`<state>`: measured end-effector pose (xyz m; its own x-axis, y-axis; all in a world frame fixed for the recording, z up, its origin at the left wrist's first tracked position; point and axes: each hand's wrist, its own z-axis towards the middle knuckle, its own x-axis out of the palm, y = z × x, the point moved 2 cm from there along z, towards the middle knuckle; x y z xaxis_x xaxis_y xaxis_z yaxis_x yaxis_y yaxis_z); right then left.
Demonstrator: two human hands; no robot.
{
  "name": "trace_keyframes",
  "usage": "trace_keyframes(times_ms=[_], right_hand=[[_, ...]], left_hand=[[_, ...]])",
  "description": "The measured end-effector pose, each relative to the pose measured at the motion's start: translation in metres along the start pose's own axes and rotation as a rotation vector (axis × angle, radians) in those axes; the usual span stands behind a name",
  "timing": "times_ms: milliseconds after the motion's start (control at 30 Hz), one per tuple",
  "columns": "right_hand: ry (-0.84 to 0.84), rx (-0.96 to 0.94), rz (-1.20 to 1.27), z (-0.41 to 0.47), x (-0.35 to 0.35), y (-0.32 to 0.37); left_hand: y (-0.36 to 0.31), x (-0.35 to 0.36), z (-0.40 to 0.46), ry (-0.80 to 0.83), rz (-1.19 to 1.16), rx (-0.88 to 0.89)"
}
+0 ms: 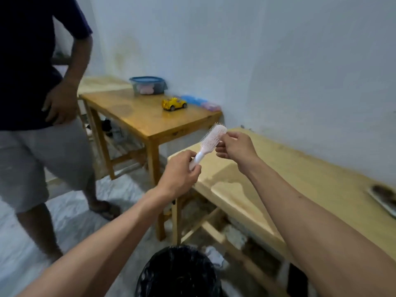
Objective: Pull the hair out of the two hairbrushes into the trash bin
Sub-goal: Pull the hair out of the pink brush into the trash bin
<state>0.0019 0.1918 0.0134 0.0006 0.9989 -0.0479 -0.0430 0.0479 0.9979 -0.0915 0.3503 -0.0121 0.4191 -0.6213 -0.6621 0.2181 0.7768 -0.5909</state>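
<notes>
I hold a pale pink hairbrush (211, 139) up in front of me, bristles facing left. My left hand (179, 175) is closed around its white handle. My right hand (235, 150) pinches at the brush head from the right side; whether hair is between its fingers I cannot tell. A black trash bin (179, 275) with a dark liner stands on the floor directly below my arms. At the far right edge of the light wooden table (300, 183) lies a second brush (385, 197) matted with dark hair, partly cut off by the frame.
A darker wooden table (150, 116) at the back carries a blue-lidded plastic box (147, 85), a yellow toy car (174, 103) and small blue and pink items. A person (38, 103) in a dark shirt and grey shorts stands at left on the tiled floor.
</notes>
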Motion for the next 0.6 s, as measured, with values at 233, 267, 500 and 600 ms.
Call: trace_keyframes(times_ms=[233,267,500,600], right_hand=[[-0.168,0.023,-0.008,0.040,-0.096,0.013],[-0.186,0.032,-0.020,0.046,-0.108,0.012],[-0.254,0.161,-0.047,0.082,-0.173,-0.015],[-0.257,0.218,-0.069,0.097,-0.186,-0.032]], left_hand=[[-0.059,0.065,0.054,0.065,0.012,0.034],[-0.066,0.075,0.060,0.080,0.019,0.043],[-0.095,0.150,0.088,0.146,0.079,0.094],[-0.100,0.172,0.096,0.193,0.092,0.082]])
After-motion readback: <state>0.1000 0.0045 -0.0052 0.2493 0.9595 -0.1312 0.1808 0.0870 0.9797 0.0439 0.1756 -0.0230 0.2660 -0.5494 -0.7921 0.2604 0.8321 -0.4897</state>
